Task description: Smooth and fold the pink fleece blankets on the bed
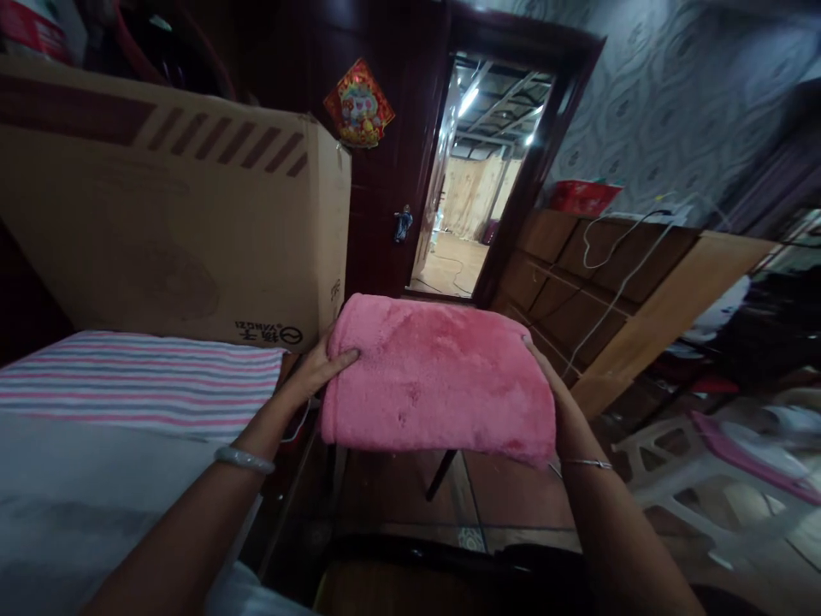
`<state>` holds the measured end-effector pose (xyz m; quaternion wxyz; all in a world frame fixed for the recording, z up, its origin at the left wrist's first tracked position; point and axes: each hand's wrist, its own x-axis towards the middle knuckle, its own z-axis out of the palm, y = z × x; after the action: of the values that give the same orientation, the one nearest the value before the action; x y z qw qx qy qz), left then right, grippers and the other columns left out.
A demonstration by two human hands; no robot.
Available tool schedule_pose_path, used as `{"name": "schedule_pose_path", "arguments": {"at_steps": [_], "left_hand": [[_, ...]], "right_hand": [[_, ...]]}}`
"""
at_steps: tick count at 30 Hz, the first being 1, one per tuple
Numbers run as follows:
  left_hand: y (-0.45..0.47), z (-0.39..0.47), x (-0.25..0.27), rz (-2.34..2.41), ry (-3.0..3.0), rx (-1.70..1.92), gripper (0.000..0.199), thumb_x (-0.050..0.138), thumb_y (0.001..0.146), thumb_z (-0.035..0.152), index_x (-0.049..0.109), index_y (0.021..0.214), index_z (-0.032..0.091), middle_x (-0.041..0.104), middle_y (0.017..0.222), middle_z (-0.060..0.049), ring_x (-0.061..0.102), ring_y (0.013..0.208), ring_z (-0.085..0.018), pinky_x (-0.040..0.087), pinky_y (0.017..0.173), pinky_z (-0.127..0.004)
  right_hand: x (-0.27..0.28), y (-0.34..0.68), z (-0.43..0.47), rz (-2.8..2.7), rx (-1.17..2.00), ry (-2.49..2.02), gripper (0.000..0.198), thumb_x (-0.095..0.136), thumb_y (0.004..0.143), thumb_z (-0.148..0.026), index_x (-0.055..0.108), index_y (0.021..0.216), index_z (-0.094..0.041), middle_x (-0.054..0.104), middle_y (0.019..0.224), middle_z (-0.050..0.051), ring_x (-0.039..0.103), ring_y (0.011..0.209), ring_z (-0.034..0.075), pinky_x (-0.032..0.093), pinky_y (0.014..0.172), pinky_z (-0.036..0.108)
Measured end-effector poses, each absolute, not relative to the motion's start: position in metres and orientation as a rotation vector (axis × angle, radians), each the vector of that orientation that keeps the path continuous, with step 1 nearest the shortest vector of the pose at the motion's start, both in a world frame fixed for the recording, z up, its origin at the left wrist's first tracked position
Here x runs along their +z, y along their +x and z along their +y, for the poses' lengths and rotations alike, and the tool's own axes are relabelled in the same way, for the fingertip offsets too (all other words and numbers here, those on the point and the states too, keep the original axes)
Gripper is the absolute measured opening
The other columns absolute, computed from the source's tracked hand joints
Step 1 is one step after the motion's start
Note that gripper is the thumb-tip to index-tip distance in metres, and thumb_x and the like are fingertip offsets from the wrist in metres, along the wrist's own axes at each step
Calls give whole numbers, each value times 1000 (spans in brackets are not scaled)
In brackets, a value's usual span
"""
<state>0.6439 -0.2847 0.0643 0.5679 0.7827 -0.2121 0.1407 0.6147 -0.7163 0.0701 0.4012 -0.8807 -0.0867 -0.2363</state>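
Observation:
A folded, fluffy pink blanket [442, 376] lies between my two hands in the middle of the view. My left hand [327, 364] grips its left end, thumb on the top face and fingers mostly out of sight round the edge. At the right end my right hand [544, 364] is closed on the blanket's side, its fingers largely hidden behind the fabric. Dark legs of a seat or stand [441, 475] show below the blanket; whether the blanket rests on it, I cannot tell.
On the left stands a large cardboard box [173, 222] beside striped cloth [141, 376]. Behind the blanket, a dark door [385, 188] adjoins a lit doorway. Wooden drawers [616, 274] with trailing cables are at right, near a white plastic stool [693, 488]. A dark chair edge [416, 552] is in front.

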Motion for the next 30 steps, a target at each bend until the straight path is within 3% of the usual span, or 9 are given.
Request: {"name": "schedule_pose_path", "arguments": {"at_steps": [3, 6, 11, 14, 17, 20, 24, 27, 30], "left_hand": [[644, -275, 73, -547, 1924, 311, 99, 58, 80, 77, 33, 160, 23, 54, 150, -18, 47, 143, -37, 43, 118, -53], [640, -270, 93, -473, 2077, 378, 97, 45, 87, 77, 24, 163, 20, 42, 160, -21, 43, 147, -37, 42, 117, -54], [619, -311, 132, -628, 2412, 858, 87, 47, 89, 72, 35, 159, 21, 35, 166, -15, 25, 155, -38, 17, 127, -63], [612, -345, 135, -805, 2582, 861, 78, 51, 89, 69, 45, 154, 25, 44, 160, -12, 31, 152, -37, 14, 127, -64], [614, -360, 126, -739, 2662, 845, 79, 53, 88, 70, 50, 150, 21, 53, 150, -16, 45, 141, -38, 21, 125, -62], [618, -356, 121, -730, 2676, 842, 82, 55, 88, 70, 48, 152, 20, 54, 148, -18, 46, 139, -38, 25, 124, -60], [605, -337, 117, -654, 2760, 730, 80, 54, 93, 62, 41, 156, 14, 43, 158, -21, 34, 149, -39, 26, 123, -62], [578, -306, 105, -551, 2838, 639, 74, 49, 98, 53, 32, 160, 19, 29, 168, -16, 24, 156, -34, 22, 126, -60], [534, -255, 84, -398, 2925, 464, 69, 47, 100, 47, 27, 162, 23, 22, 171, -10, 17, 159, -29, 17, 129, -56]], "right_hand": [[88, 621, -723, -140, -513, -2135, 64, 35, 97, -71, 62, 141, -33, 74, 127, 5, 66, 122, 32, 56, 100, 52], [114, 627, -727, -48, -690, -2252, 67, 42, 92, -70, 65, 137, -26, 69, 136, 11, 59, 131, 36, 44, 113, 58], [142, 626, -692, -338, -1031, -2502, 60, 44, 96, -57, 60, 142, -23, 56, 151, 11, 45, 144, 34, 30, 122, 57], [136, 627, -664, -434, -904, -2642, 56, 43, 98, -55, 61, 141, -24, 62, 146, 10, 51, 139, 34, 35, 119, 55], [128, 628, -653, -404, -808, -2700, 56, 38, 101, -53, 63, 138, -20, 68, 136, 13, 59, 129, 32, 42, 114, 49], [130, 625, -652, -389, -794, -2710, 57, 36, 102, -51, 62, 138, -17, 66, 138, 14, 59, 130, 30, 42, 115, 45], [135, 617, -653, -376, -707, -2735, 61, 32, 101, -51, 60, 142, -15, 64, 142, 15, 58, 132, 30, 43, 114, 45], [126, 621, -663, -339, -716, -2741, 61, 31, 99, -57, 62, 141, -25, 68, 137, 12, 62, 127, 33, 50, 105, 51], [112, 639, -682, -346, -784, -2684, 60, 34, 95, -65, 66, 137, -36, 71, 128, 18, 65, 120, 39, 54, 92, 60]]}}
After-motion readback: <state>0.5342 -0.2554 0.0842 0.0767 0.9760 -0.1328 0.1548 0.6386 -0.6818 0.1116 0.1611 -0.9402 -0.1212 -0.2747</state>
